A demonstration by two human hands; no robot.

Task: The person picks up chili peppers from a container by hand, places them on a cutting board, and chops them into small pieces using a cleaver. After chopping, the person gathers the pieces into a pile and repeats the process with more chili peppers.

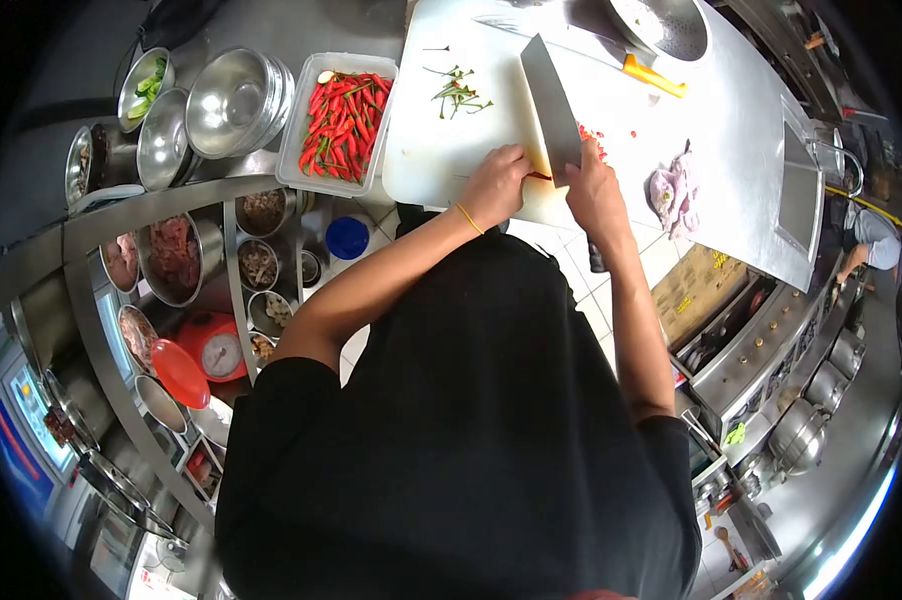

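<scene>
On the white cutting board, my left hand has its fingers closed on a red chili pepper near the board's front edge. My right hand is wrapped round the dark handle of a cleaver, whose broad blade stands beside my left fingertips and points away from me. Chopped red chili lies to the right of the blade. Green chili stems are scattered on the board's left part. A plastic tub of whole red chilies sits left of the board.
A yellow-handled knife and a metal strainer bowl lie beyond the cleaver. Pale meat rests on the counter at right. Stacked steel bowls stand left, above shelves of filled containers. A person is at far right.
</scene>
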